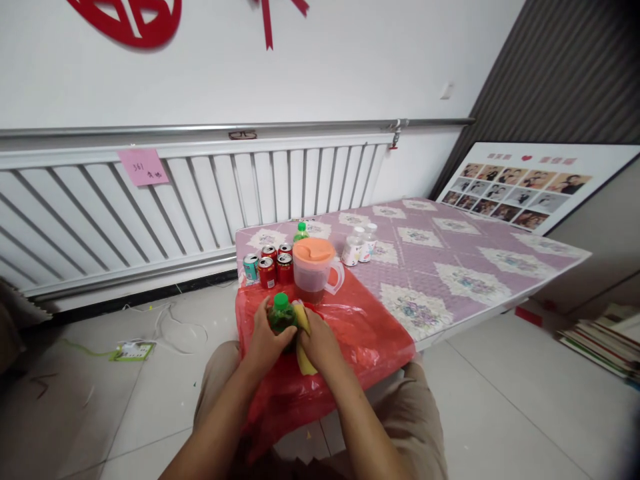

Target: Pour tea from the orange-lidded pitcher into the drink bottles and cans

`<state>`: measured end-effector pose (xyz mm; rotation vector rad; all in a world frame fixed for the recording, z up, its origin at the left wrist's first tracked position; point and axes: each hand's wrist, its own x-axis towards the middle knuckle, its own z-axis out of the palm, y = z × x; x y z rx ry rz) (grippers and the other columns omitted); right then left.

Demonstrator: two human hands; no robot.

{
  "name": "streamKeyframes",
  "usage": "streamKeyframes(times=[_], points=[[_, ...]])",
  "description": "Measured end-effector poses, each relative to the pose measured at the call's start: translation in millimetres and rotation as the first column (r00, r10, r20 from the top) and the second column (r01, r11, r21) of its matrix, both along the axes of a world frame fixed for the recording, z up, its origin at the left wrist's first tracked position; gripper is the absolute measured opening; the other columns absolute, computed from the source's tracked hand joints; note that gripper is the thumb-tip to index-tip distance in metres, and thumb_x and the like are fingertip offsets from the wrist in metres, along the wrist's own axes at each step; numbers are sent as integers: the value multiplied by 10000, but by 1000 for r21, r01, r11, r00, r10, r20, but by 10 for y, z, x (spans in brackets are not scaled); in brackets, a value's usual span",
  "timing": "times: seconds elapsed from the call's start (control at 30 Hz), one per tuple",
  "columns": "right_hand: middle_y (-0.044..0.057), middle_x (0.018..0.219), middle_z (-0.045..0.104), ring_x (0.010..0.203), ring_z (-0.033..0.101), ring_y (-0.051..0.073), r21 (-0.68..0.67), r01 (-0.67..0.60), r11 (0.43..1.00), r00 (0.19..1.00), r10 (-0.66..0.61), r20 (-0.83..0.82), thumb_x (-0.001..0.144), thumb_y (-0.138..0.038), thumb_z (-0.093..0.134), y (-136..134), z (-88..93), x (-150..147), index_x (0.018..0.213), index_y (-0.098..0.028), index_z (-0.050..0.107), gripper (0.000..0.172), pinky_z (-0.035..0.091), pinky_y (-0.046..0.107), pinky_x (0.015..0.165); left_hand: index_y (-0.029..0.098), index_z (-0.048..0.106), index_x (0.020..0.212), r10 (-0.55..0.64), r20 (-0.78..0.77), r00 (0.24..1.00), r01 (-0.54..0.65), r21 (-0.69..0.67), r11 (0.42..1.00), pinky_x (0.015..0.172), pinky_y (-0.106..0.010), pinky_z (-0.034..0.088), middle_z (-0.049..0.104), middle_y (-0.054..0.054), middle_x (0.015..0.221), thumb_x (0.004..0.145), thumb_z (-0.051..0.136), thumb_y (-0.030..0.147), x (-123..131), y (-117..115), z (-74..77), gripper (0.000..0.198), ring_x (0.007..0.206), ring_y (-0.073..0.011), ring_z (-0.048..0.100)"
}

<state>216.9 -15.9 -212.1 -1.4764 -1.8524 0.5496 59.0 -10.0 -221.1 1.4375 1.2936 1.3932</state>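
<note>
My left hand (264,340) is wrapped round a green bottle (281,317) with a green cap, held upright over a red plastic sheet (360,333) at the table's near corner. My right hand (320,343) is closed on a yellow cloth (303,333) pressed against the bottle's right side. Just behind the bottle stands a clear jug (315,272) with an orange lid and dark liquid at the bottom.
Red cans (277,264) and a teal can (251,267) stand at the table's left corner, with another green bottle (301,231) and two small white bottles (359,245) behind. The table (450,260) has a purple flowered cover. A radiator lines the wall; a power strip (131,349) lies on the floor.
</note>
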Motion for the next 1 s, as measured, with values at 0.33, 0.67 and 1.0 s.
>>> streamKeyframes(times=[0.33,0.67,1.0], points=[[126,1314,623,1199,568,242,60,41,997,998,-38,-52,820,-98,457,-117,261,27,1364,-176,514,552,424,414,1041,220,497,1253,-5,-10,1000,4,-44,999,1028,-478,459,612,-74,1199,626,812,229,3,-36,51,702,1118,-282,610],[78,1355,609,1209,538,218,102,-122,987,990,114,81,802,-49,445,-163,531,79,1380,-191,521,600,396,378,1064,206,560,1227,-293,196,936,299,-2,954,1018,-429,497,659,-95,1221,651,831,291,-211,-128,276,642,1144,-307,630],[99,1245,669,1143,607,244,-68,-46,997,944,21,-329,764,-98,475,-258,153,129,1255,-186,599,514,442,424,1019,208,575,1243,-225,378,898,227,40,973,946,-368,537,686,-93,1192,612,881,370,-306,-210,542,720,1101,-291,659]])
